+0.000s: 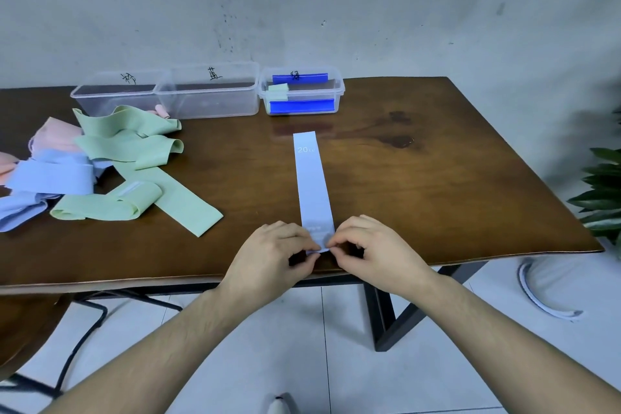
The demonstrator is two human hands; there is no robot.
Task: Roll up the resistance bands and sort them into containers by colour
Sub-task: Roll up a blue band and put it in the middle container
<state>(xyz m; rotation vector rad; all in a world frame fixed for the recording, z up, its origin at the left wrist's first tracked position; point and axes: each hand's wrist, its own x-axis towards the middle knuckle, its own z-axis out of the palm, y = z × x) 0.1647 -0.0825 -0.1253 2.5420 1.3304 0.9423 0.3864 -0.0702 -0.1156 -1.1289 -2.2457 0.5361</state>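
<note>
Left hand [274,254]: fingers curled, pinching near end of pale blue band [312,185] at counter's front edge.
Right hand [373,250]: same grip, thumb and fingertips pinching that end from the other side.
Band: lies flat and straight, running away from hands toward containers; "20" printed at far end.
Counter [437,178]: dark brown wood, black metal legs, white tiled floor below.
Room: scuffed grey-white wall behind, green plant [601,191] at right.
Loose bands [111,161]: green, blue, pink heap, left side.
Left container [114,94]: clear, contents unclear.
Middle container [208,91]: clear.
Right container [302,91]: green roll inside.
</note>
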